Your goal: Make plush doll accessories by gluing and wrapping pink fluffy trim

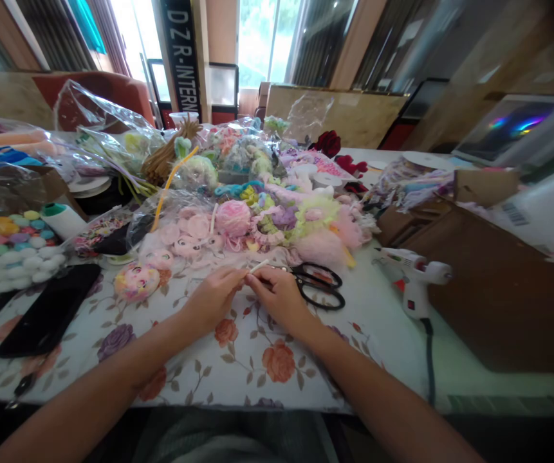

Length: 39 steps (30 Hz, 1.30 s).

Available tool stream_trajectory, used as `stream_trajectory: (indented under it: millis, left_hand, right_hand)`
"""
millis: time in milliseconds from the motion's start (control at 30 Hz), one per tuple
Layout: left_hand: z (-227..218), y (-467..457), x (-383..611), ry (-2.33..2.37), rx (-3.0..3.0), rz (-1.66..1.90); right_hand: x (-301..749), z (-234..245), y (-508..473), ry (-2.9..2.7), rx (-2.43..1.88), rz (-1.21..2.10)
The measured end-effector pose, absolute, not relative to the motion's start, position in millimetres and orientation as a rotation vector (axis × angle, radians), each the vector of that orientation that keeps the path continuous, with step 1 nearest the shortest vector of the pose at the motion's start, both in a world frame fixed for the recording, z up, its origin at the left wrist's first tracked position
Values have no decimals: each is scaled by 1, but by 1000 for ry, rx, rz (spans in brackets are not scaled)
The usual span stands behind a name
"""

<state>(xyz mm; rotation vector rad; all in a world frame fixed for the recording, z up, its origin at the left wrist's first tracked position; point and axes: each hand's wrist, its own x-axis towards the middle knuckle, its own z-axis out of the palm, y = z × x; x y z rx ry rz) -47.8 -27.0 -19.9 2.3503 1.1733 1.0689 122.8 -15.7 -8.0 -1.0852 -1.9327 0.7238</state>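
Pinching a thin white stick (258, 265) just below the middle of the frame, the left hand (215, 297) and right hand (280, 294) sit close together; it looks like a step of small finger work, so the next move seems to need a steady hold; black scissors (319, 284) lie just to the right

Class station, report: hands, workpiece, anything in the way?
Left hand and right hand together. White strip held between them. Scissors close beside right hand; craft pile ahead.
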Motion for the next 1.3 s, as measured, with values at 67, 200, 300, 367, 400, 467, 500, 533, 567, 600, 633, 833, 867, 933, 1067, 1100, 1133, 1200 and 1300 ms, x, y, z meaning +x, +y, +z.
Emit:
stream_trajectory:
  millis: [67, 200, 300, 367, 400, 467, 500, 533, 567, 600, 633, 833, 867, 933, 1067, 1100, 1133, 1200, 1300]
  left_hand:
    - [-18, -28, -48, 1241, 2264, 1075]
    - [-12, -29, -50, 1289, 2197, 1032]
    - [-11, -29, -50, 1253, 2216, 1021]
    - [-12, -29, -50, 1252, 2233, 1021]
    - [-12, -29, -50, 1260, 2248, 1017]
    - [-13, -30, -49, 1274, 2290, 1004]
    - [-13, -30, -49, 1277, 2317, 1003]
    - [-13, -30, -49, 1280, 2350, 1005]
    - [-14, -30, -49, 1284, 2388, 1011]
    - [-14, -30, -48, 1289, 2430, 1010]
    - [-15, -30, -49, 1297, 2474, 996]
    - [-16, -30, -48, 1230, 2428, 883]
    - [-16, -30, -48, 1193, 2361, 905]
    - [-14, -31, -47, 1173, 2241, 951]
    - [-10, -30, -47, 1239, 2112, 950]
    - [-9, -30, -48, 1241, 2088, 940]
    - [-9, -29, -48, 1241, 2067, 931]
    - [-9, -28, -49, 1245, 2037, 918]
    - [-9, -26, -50, 1234, 2031, 895]
  right_hand:
    - [122, -8, -18, -1910, -1058, 726]
    - [124, -10, -19, -1894, -962, 668]
    - [127, -9, -19, -1987, -845, 391]
    - [129, -6, -18, -2044, -855, 114]
    - [130, -4, -18, -2058, -891, -12]
    - [130, -2, -17, -2074, -968, -153]
    - [129, -2, -16, -2088, -986, -147]
    - [128, -2, -15, -2101, -995, -90]
    - [127, -3, -15, -2107, -1009, 16]
    - [126, -5, -14, -2100, -1034, 159]
    - [125, -6, -14, -2080, -1065, 314]
    - [123, -9, -17, -2025, -1137, 580]
    - [123, -9, -18, -2043, -1125, 547]
    - [124, -8, -19, -2055, -1087, 492]
    - [122, -10, -20, -1993, -971, 377]
    - [122, -11, -20, -1984, -941, 354]
    - [122, -12, -20, -1983, -915, 340]
    - [123, -14, -19, -2011, -857, 321]
    - [128, -15, -16, -2114, -711, 179]
